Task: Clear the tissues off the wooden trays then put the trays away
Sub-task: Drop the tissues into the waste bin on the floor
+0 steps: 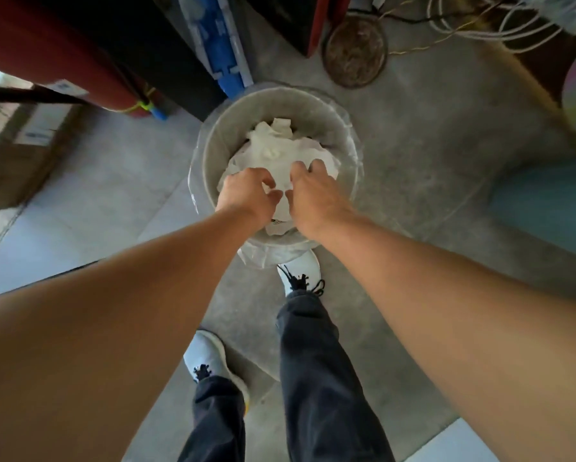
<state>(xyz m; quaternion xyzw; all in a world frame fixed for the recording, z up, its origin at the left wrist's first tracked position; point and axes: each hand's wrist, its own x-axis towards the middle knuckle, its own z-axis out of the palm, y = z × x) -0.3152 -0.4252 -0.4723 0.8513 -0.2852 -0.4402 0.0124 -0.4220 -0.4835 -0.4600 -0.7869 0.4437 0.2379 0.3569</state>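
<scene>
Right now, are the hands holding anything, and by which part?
Both the left hand and right hand are down on the crumpled tissues in the bin; whether either actually grips them cannot be told.

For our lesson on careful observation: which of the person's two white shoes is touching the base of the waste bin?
The right shoe, the forward one, its toe tucked against the bin. The left shoe stands well back on the concrete floor.

dim, soft daylight; blurred, fisheye-warped edges
</scene>
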